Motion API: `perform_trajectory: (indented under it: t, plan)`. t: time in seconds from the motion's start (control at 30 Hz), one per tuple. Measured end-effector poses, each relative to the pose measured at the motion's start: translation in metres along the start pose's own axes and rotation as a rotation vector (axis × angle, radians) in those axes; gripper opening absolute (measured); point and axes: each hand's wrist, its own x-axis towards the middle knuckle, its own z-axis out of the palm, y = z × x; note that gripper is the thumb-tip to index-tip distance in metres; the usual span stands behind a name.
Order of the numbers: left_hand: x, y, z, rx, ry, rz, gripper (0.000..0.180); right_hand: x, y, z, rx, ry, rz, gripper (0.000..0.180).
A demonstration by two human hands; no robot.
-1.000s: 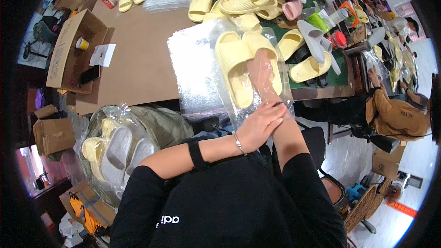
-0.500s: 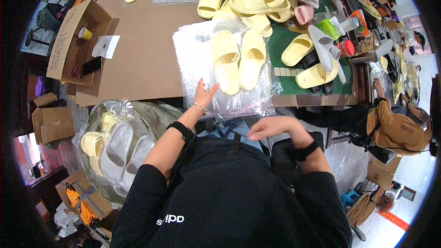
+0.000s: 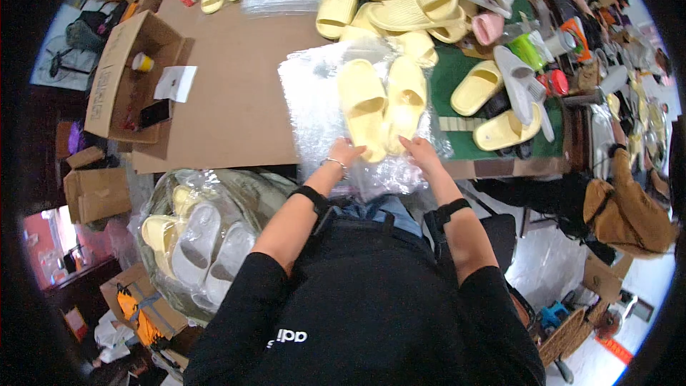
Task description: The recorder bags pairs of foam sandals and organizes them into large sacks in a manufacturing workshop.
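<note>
Two pale yellow slippers lie side by side on a stack of clear plastic bags (image 3: 311,111) at the table's front edge, heels toward me. My left hand (image 3: 345,154) is closed at the heel of the left yellow slipper (image 3: 362,89), its thumb against the edge. At the other heel, my right hand (image 3: 423,155) pinches the right yellow slipper (image 3: 406,93) with thumb and fingers. Part of each hand's grip is hidden behind the knuckles. Whether any plastic film covers the slippers, I cannot tell.
A pile of yellow slippers (image 3: 411,11) stands beyond the bags. Grey slippers (image 3: 511,75) and loose yellow ones lie right, on a green mat (image 3: 446,71). An open cardboard box (image 3: 107,93) sits left. Below it, a sack (image 3: 161,196) holds bagged slippers. Another person (image 3: 618,211) sits far right.
My left hand, open beside the left heel before, has closed on it. My right hand has moved up from near my waist to the right slipper's heel. The view has shifted slightly.
</note>
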Motion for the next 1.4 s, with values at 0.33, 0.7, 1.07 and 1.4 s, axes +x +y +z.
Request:
perform_trajectory:
  t: [0.33, 0.7, 1.07, 1.4]
  plan:
    - [-0.034, 0.046, -0.004, -0.339, -0.22, 0.173, 0.038, 0.023, 0.022, -0.017, 0.492, -0.021, -0.049, 0.014]
    - [-0.049, 0.04, -0.112, -0.882, -0.25, 0.23, 0.037, -0.056, -0.083, 0.023, 0.497, -0.217, -0.586, 0.035]
    - [0.045, -0.113, -0.294, -1.04, 0.403, -0.043, 0.023, -0.012, -0.01, -0.107, 0.116, 0.315, -0.471, 0.016]
    - [-0.023, -0.009, -0.19, 0.85, 1.357, 0.272, 0.052, 0.014, -0.008, -0.321, -0.416, 1.035, -0.336, 0.036]
